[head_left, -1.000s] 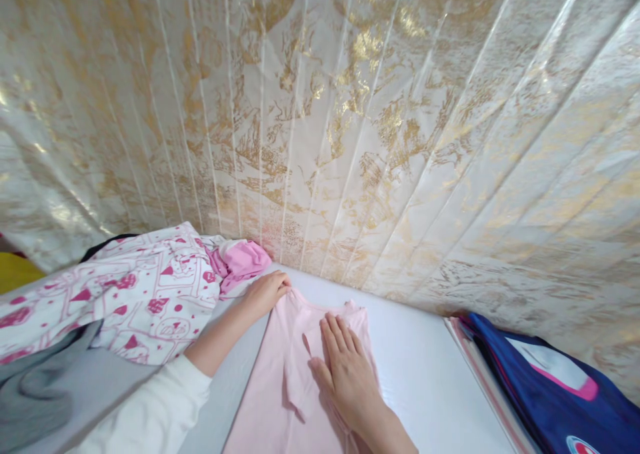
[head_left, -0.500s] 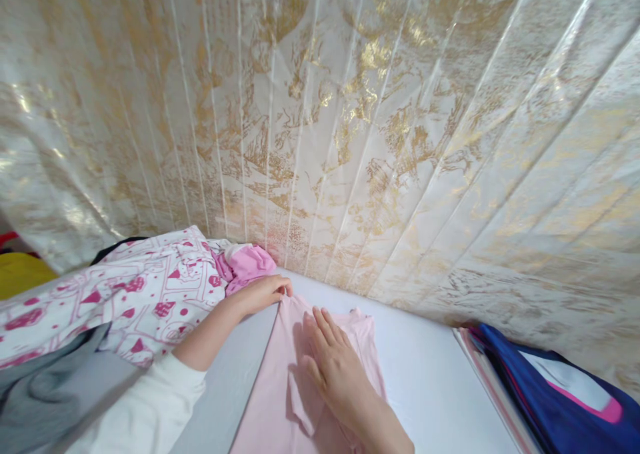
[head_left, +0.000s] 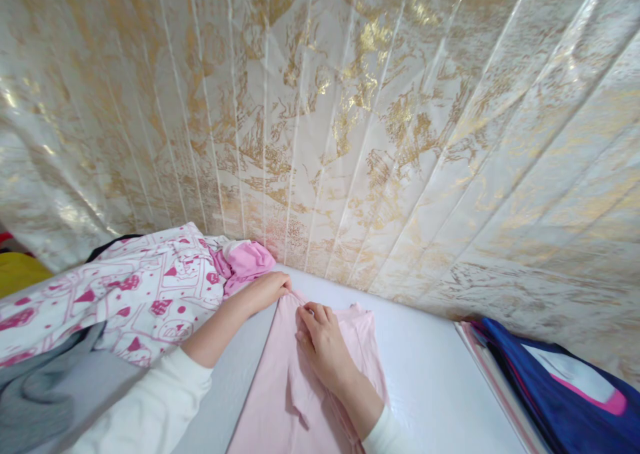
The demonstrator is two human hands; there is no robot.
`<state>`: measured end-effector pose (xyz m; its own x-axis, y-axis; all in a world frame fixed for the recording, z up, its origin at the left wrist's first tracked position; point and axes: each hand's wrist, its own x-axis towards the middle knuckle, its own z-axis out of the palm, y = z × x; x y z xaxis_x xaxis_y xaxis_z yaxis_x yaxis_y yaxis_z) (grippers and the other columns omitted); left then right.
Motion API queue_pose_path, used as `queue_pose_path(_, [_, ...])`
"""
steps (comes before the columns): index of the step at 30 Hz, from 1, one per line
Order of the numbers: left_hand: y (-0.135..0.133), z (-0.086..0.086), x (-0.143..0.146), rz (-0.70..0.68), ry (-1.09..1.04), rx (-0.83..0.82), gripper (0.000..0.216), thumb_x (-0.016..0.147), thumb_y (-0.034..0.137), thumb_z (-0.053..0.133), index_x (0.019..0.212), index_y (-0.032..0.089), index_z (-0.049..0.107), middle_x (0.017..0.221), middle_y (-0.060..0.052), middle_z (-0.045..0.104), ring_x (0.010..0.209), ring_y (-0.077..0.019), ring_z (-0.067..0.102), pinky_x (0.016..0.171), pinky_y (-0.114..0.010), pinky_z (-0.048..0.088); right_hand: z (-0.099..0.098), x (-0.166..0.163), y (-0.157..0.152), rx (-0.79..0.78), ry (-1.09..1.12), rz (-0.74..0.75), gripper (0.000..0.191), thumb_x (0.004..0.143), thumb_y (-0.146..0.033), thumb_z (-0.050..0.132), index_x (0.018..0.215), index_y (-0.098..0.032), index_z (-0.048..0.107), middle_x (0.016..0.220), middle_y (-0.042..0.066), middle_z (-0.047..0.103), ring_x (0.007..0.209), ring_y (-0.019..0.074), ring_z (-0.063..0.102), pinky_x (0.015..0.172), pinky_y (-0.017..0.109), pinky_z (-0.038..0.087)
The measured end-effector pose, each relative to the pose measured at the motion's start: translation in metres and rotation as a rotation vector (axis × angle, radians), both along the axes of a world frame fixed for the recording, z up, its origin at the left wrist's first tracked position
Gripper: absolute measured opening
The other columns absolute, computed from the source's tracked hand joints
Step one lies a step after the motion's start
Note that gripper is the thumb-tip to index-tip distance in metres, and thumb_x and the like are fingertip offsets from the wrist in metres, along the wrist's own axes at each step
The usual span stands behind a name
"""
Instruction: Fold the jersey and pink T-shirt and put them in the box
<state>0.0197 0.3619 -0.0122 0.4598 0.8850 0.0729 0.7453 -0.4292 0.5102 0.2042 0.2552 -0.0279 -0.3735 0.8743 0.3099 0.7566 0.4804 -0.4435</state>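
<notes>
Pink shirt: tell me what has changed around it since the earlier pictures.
The right hand, flat on the pink shirt before, has moved up and left toward the left hand. Its fingers are now curled near the neckline; whether they grip cloth is unclear. The left hand stays at the shirt's top left corner. The printed cloth and blue clothes lie as they were.

Bright glints on gold-patterned sheeting [head_left: 330, 127]
</notes>
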Motion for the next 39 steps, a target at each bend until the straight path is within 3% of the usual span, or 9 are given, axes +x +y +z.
queue_pose_path(7, [-0.008, 0.011, 0.009, 0.058, 0.115, 0.099, 0.020, 0.081, 0.007, 0.047, 0.085, 0.020, 0.061, 0.092, -0.004, 0.066, 0.091, -0.0206, 0.061, 0.079, -0.028, 0.044, -0.006, 0.000, 0.001, 0.083, -0.103, -0.010, 0.044, 0.087, -0.011, 0.048, 0.130, -0.019, 0.052, 0.134, 0.010, 0.053, 0.119, 0.0255, 0.047, 0.100, 0.045, 0.045])
queue_pose_path(12, [-0.032, 0.024, 0.018, 0.144, 0.225, 0.194, 0.038, 0.081, -0.002, 0.038, 0.105, 0.015, 0.062, 0.113, -0.012, 0.063, 0.105, -0.0232, 0.060, 0.089, -0.034, 0.043, -0.010, -0.001, 0.002, 0.081, -0.111, 0.005, 0.046, 0.088, -0.011, 0.046, 0.134, -0.013, 0.050, 0.139, 0.013, 0.051, 0.126, 0.0258, 0.043, 0.106, 0.046, 0.041])
queue_pose_path(15, [-0.066, 0.014, 0.029, 0.121, 0.296, 0.207, 0.040, 0.081, -0.001, 0.038, 0.111, 0.012, 0.062, 0.115, -0.016, 0.065, 0.109, -0.0286, 0.060, 0.094, -0.041, 0.042, -0.014, -0.001, 0.005, 0.083, -0.068, 0.028, 0.046, 0.089, -0.012, 0.045, 0.135, -0.013, 0.050, 0.138, 0.014, 0.052, 0.128, 0.0249, 0.043, 0.108, 0.047, 0.039])
queue_pose_path(18, [-0.097, -0.006, 0.035, 0.073, 0.353, 0.244, 0.040, 0.086, 0.012, 0.047, 0.125, 0.009, 0.056, 0.135, -0.021, 0.055, 0.129, -0.0346, 0.046, 0.105, -0.048, 0.034, -0.014, 0.012, 0.010, 0.060, 0.086, 0.044, 0.046, 0.093, -0.017, 0.040, 0.139, -0.016, 0.046, 0.142, 0.014, 0.049, 0.133, 0.0211, 0.042, 0.110, 0.044, 0.037])
queue_pose_path(23, [-0.110, -0.017, 0.032, 0.075, 0.358, 0.319, 0.054, 0.090, 0.025, 0.046, 0.140, 0.008, 0.042, 0.149, -0.022, 0.036, 0.140, -0.0328, 0.031, 0.111, -0.050, 0.029, -0.003, 0.063, 0.003, 0.006, 0.209, -0.132, 0.044, 0.100, -0.033, 0.031, 0.140, -0.024, 0.045, 0.147, 0.008, 0.046, 0.140, 0.0210, 0.035, 0.114, 0.050, 0.027])
queue_pose_path(27, [-0.114, -0.004, 0.042, -0.074, 0.250, 0.279, 0.056, 0.093, 0.024, 0.040, 0.147, 0.010, 0.033, 0.155, -0.016, 0.023, 0.143, -0.0250, 0.024, 0.114, -0.043, 0.027, -0.011, 0.089, -0.020, 0.033, -0.022, -0.195, 0.046, 0.100, -0.034, 0.031, 0.140, -0.017, 0.046, 0.147, 0.013, 0.044, 0.139, 0.0239, 0.037, 0.111, 0.049, 0.033])
queue_pose_path(32, [-0.134, -0.004, 0.057, -0.221, 0.222, 0.169, 0.056, 0.093, 0.032, 0.046, 0.146, 0.016, 0.037, 0.154, -0.013, 0.026, 0.144, -0.0249, 0.022, 0.115, -0.043, 0.026, -0.041, 0.088, -0.037, 0.144, -0.259, -0.201, 0.055, 0.096, -0.039, 0.041, 0.144, -0.013, 0.039, 0.151, 0.016, 0.036, 0.141, 0.0272, 0.032, 0.111, 0.047, 0.035])
queue_pose_path(36, [-0.139, 0.001, 0.055, -0.190, 0.227, 0.157, 0.059, 0.091, 0.033, 0.051, 0.146, 0.015, 0.038, 0.155, -0.013, 0.022, 0.144, -0.0273, 0.022, 0.115, -0.045, 0.025, -0.040, 0.105, -0.025, 0.135, -0.178, -0.275, 0.054, 0.097, -0.040, 0.035, 0.144, -0.012, 0.039, 0.151, 0.016, 0.035, 0.141, 0.0263, 0.032, 0.109, 0.048, 0.036])
queue_pose_path(39, [-0.137, 0.011, 0.060, -0.270, 0.204, 0.131, 0.058, 0.093, 0.029, 0.049, 0.148, 0.018, 0.035, 0.156, -0.011, 0.021, 0.144, -0.0248, 0.020, 0.117, -0.044, 0.021, -0.028, 0.128, -0.007, 0.106, -0.026, -0.312, 0.049, 0.094, -0.032, 0.037, 0.138, -0.014, 0.047, 0.147, 0.016, 0.043, 0.138, 0.0261, 0.037, 0.109, 0.049, 0.036])
